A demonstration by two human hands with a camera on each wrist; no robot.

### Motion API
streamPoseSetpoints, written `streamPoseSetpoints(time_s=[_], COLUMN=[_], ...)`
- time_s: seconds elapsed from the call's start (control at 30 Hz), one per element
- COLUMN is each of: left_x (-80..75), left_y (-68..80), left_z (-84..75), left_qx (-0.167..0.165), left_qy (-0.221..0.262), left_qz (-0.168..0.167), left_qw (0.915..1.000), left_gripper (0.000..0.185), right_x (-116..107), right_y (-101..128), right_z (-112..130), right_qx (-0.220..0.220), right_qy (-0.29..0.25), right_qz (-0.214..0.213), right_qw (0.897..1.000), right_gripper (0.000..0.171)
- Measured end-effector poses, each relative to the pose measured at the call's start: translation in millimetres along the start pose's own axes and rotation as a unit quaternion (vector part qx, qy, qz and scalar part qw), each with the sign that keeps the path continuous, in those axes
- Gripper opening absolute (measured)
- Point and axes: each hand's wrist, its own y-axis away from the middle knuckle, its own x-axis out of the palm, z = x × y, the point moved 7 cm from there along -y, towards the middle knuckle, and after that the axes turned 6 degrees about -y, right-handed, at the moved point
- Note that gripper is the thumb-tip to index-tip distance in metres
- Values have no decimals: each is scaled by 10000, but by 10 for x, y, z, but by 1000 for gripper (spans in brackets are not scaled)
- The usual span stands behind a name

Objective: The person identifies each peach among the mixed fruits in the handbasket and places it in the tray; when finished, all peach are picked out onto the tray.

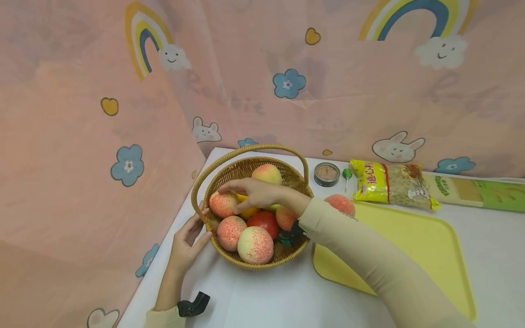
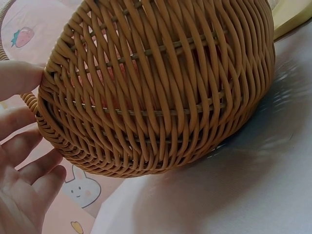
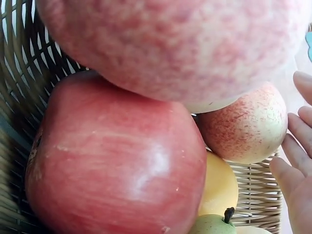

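Note:
A wicker basket [image 1: 242, 166] with an arched handle stands on the white table and holds several peaches, a red apple [image 1: 264, 221] and a yellow fruit. My right hand [image 1: 235, 196] reaches in from the right, fingers stretched over the peach [image 1: 223, 205] at the basket's left side. In the right wrist view the fingers [image 3: 297, 165] lie straight beside that peach [image 3: 243, 126], with the apple [image 3: 112, 161] close up. My left hand [image 1: 197, 230] rests against the outside of the basket. Its thumb [image 2: 19, 78] touches the woven rim [image 2: 161, 87].
A yellow tray [image 1: 410, 237] lies right of the basket with one peach [image 1: 340, 204] on it. Behind are a small round tin [image 1: 326, 174], a green lollipop [image 1: 347, 174], a yellow food packet [image 1: 393, 183] and a green box [image 1: 484, 191]. A pink curtain closes off the back and left.

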Motion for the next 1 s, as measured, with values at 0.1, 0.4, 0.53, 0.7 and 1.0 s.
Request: streamPoseSetpoints(time_s=[0.1,0.4,0.53,0.7,1.0], left_x=[3,5,11,14,15], left_y=[0,2,3,-2,5], left_z=[-6,-11,-26,-42,-6], left_qx=[22,-22,-8,99,25], left_qy=[9,-89,-79,-83,-61], left_qz=[-14,-16,-41,-96,-40], left_qw=[10000,10000,10000,9999,10000], left_gripper=[50,50,50,51,51], right_x=[14,59,64,66,50], right_y=[-3,-44,-35,-26,-31], right_z=[-25,-102,-103,-97,-115], right_qx=[41,139,158,33,-24], right_qy=[147,487,584,810,1056], right_qz=[12,-146,-215,-267,-450], right_qw=[9999,9986,9979,9964,9934], right_gripper=[59,64,65,64,63])
